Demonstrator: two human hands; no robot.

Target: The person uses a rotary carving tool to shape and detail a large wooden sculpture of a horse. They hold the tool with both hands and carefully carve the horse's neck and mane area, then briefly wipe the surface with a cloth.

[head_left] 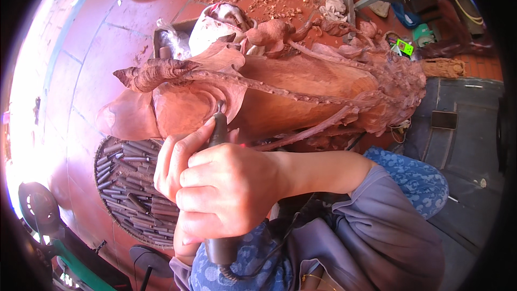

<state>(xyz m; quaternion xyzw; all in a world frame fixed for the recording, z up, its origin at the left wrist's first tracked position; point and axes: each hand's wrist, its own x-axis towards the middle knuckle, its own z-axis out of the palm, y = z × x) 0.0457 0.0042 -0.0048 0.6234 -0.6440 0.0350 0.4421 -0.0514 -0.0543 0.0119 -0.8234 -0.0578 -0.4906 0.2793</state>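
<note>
Gripping a dark corded rotary carving tool [218, 194], the right hand [229, 191] wraps fully closed around its barrel; the left hand [175, 164] closes over it just beside, thumb lying along the shaft. The tip, hidden from view, meets the reddish wood carving [301, 91]. Detail carving appears under way; the next pass calls for a steady, braced tip. A round basket of chisels [129, 183] lies below.

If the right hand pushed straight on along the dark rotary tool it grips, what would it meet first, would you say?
Most likely the reddish wood carving: the right hand aims the rotary tool upward, its tip at the carving's curved petal-like fold.
</note>
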